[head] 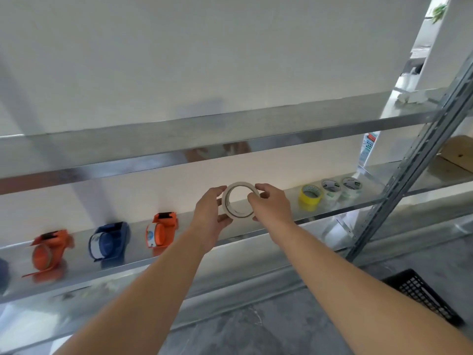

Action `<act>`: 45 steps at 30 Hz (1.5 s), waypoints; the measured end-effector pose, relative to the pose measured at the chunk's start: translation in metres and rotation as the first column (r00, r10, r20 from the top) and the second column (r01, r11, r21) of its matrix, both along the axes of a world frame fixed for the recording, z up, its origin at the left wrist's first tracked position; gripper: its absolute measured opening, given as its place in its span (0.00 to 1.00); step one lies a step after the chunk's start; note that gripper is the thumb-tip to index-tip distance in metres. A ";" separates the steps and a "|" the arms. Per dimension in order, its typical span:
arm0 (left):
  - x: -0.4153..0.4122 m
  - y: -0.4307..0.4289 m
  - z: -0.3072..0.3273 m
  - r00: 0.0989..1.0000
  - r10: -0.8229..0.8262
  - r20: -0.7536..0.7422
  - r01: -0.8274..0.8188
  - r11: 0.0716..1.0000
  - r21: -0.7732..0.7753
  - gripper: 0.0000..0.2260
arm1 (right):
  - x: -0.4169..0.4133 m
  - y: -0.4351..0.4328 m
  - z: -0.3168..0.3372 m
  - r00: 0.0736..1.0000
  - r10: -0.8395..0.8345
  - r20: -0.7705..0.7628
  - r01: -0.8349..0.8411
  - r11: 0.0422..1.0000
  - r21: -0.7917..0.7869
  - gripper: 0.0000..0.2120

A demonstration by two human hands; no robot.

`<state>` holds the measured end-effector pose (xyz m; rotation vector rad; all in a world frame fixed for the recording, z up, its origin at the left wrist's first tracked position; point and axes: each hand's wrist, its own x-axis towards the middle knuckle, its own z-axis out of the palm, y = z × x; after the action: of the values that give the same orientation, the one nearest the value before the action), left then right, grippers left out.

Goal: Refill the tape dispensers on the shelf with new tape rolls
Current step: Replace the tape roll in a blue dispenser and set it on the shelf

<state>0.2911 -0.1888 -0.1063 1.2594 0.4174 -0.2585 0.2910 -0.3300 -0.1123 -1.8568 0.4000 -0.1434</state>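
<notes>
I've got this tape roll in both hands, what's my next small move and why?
Probably carry the tape roll left toward the nearest orange dispenser. Both your left hand and right hand grip the roll, and that dispenser stands just to its left on the shelf.

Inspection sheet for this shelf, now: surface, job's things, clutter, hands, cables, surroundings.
Surface: shiny metal shelf.
Job's things: white roll held in both hands; left orange dispenser, blue dispenser and right orange dispenser stand to the left on the shelf; yellow roll, middle roll and end roll stand to the right.
Clutter: black crate on the floor.
Hands: left hand and right hand both grip the white roll.
Cables: nothing seen.
Surroundings: white wall, upper shelf, grey floor.
</notes>
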 end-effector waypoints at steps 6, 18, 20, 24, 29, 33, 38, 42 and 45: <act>-0.024 0.028 0.018 0.995 0.097 0.009 -0.097 0.995 0.006 0.12 | -0.007 0.025 0.007 0.998 0.058 0.027 -0.059 0.998 0.025 0.12; -0.063 0.054 0.027 0.926 0.377 0.013 -0.377 0.926 0.010 0.11 | -0.018 0.066 0.005 0.958 0.277 0.072 -0.281 0.958 0.054 0.18; -0.070 0.059 0.029 0.916 0.401 0.013 -0.401 0.916 0.018 0.11 | -0.020 0.073 0.004 0.950 0.302 0.074 -0.306 0.951 0.052 0.18; -0.084 0.074 0.032 0.888 0.459 0.025 -0.459 0.888 0.006 0.12 | -0.024 0.093 0.004 0.927 0.367 0.083 -0.372 0.927 0.053 0.18; -0.094 0.100 0.035 0.855 0.519 0.019 -0.519 0.855 -0.003 0.11 | -0.030 0.121 0.008 0.906 0.412 0.099 -0.418 0.907 0.053 0.18; -0.101 0.125 0.035 0.839 0.543 0.029 -0.543 0.840 -0.010 0.10 | -0.032 0.146 0.010 0.890 0.440 0.120 -0.446 0.895 0.020 0.16; -0.110 0.167 0.036 0.835 0.549 0.046 -0.550 0.835 0.012 0.08 | -0.034 0.187 0.013 0.866 0.481 0.137 -0.481 0.876 -0.040 0.15; -0.117 0.210 0.037 0.820 0.570 0.051 -0.571 0.821 0.006 0.12 | -0.042 0.231 0.015 0.861 0.488 0.145 -0.485 0.873 -0.058 0.14; -0.124 0.245 0.039 0.812 0.581 0.047 -0.582 0.813 0.006 0.13 | -0.047 0.265 0.015 0.857 0.492 0.152 -0.489 0.870 -0.060 0.14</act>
<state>0.1668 0.0566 -0.0676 1.0951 0.7491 0.3011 0.2437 -0.0651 -0.0970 -1.8914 -0.1991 0.0521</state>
